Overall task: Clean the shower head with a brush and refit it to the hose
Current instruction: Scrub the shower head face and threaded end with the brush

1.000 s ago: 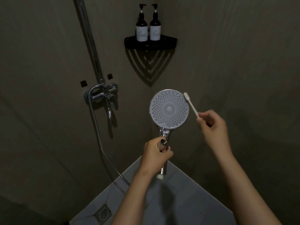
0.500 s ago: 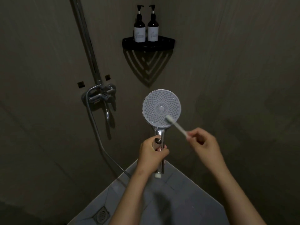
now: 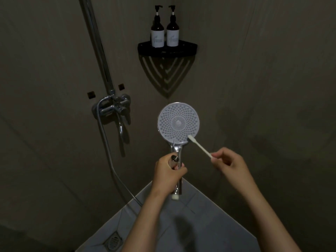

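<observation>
The shower stall is lying in dim, brownish light coming from above the corner shelf [image 3: 167, 50], which is throwing a sharp striped shadow straight below itself. Further below the shelf, the shower head [image 3: 178, 122] is catching the most light, the right hand [image 3: 231, 168] is blurring slightly, and the frame's corners are darkening.

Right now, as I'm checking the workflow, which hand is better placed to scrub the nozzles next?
Right. The right hand pinches the brush, its tip on the lower face of the shower head; the left hand grips the handle, steadying it.
</observation>
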`<state>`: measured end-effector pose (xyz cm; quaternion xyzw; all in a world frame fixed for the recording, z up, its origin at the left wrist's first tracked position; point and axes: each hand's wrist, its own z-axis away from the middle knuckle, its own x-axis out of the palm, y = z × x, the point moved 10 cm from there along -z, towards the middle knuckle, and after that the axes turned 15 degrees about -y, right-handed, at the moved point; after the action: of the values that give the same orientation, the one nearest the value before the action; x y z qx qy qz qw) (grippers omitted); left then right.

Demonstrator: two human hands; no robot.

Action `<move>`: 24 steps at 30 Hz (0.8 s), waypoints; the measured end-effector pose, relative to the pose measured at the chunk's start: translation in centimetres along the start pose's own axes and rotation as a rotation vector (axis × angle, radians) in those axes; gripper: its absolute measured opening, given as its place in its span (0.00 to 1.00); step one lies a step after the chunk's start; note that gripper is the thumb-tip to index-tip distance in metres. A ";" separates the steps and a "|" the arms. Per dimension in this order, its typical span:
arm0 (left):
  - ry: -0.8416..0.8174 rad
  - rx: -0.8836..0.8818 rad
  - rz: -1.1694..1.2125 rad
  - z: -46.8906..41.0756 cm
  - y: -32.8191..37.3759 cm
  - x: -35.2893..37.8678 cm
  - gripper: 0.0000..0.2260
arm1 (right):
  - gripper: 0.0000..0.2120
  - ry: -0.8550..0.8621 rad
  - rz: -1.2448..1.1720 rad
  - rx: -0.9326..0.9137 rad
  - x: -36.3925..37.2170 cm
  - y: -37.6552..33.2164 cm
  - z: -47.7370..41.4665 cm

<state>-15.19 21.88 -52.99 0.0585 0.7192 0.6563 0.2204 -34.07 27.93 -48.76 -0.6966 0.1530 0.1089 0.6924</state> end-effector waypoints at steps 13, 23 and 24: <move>-0.023 0.012 -0.031 0.0 0.8 0.6 0.12 | 0.07 0.100 0.048 -0.100 -1.0 -2.5 -3.5; 0.030 -0.032 -0.011 -0.3 -0.6 -0.2 0.09 | 0.07 -0.212 -0.015 0.065 1.1 1.1 -3.3; 0.038 -0.041 -0.004 -0.4 -0.9 -0.3 0.07 | 0.08 -0.205 -0.042 0.076 0.8 1.3 -3.3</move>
<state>-14.94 21.30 -53.75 0.0401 0.7097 0.6714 0.2095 -33.97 24.59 -50.23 -0.6583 0.0708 0.1590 0.7324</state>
